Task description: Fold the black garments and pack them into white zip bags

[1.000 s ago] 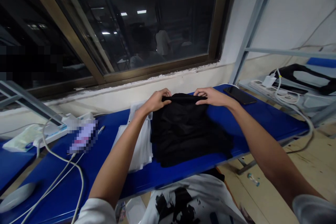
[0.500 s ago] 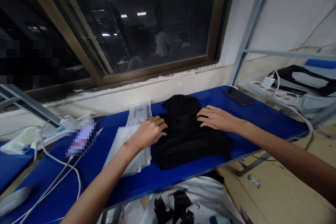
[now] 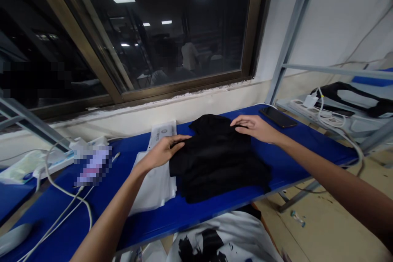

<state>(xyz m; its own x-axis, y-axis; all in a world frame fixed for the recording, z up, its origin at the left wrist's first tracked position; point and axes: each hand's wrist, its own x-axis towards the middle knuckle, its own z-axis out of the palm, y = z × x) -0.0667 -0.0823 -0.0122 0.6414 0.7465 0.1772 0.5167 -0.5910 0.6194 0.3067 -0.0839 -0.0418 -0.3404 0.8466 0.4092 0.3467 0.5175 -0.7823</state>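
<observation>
The cloth (image 3: 219,168) looks partly folded, top not yet flat. Left hand (image 3: 162,152) and right hand (image 3: 257,128) touch it; finger grip, can't tell.

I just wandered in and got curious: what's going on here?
A person is handling a piece of black cloth with bare hands on a blue table. The left hand is at its upper left edge and the right hand at its upper right; how firmly either grips is unclear. The cloth lies somewhat rumpled, with pale flat bags to its left and a dark phone farther right.
</observation>
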